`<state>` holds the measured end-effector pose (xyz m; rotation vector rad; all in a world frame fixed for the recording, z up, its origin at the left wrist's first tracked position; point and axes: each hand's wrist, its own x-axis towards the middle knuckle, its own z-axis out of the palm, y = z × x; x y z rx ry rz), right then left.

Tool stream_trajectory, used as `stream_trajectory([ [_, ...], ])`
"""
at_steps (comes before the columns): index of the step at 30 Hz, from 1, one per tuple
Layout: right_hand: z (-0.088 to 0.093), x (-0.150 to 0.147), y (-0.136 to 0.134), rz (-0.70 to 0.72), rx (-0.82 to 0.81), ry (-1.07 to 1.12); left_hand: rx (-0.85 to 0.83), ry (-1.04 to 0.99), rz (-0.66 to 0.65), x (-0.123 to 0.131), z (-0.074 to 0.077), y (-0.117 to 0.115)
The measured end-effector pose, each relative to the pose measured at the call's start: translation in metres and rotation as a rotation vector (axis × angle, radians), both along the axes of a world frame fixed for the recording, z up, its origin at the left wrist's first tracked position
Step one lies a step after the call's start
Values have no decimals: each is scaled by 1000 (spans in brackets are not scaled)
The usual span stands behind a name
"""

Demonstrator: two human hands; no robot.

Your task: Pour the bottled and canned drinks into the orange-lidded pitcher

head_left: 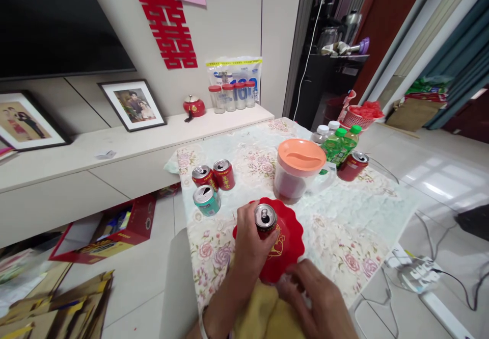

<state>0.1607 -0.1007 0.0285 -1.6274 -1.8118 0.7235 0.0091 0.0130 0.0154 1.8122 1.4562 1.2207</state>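
My left hand (248,242) is wrapped round an opened red drink can (265,217), which stands upright over the red scalloped plate (292,227). By the plate's near edge, my right hand (319,298) has its fingers bent together, slightly blurred. Something small and whitish shows at its fingertips, too unclear to name. Yellow fabric (267,313) lies below and between both hands. To the left of the plate stand two red cans (224,175) and a teal can (207,200), all with opened tops. Behind the plate is a clear pitcher (298,171) with an orange lid and dark liquid.
Bottles with green and white caps (340,145) and another red can (353,166) stand at the table's right back. A floral cloth (340,237) covers the table. Lidded glass jars (229,98) line the cabinet. Cables and a power strip (446,316) lie on the floor at right.
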Motion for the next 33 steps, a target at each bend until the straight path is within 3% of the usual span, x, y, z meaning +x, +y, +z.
stream_trajectory([
  [3,-10,17,10,-201,16,2,74,27,83,3,-8,-2],
  [9,-27,14,38,-191,37,62,150,-10,88,3,-24,2],
  [15,-22,23,57,-205,109,170,147,-34,102,5,-30,2],
  [20,-3,71,80,-566,231,240,111,-78,128,9,-35,-1],
  [22,5,90,99,-648,289,291,77,-114,130,9,-36,0],
  [27,10,114,153,-476,331,511,27,-156,158,7,-33,9],
  [33,-11,123,194,-342,389,775,133,-101,190,13,-36,16],
])
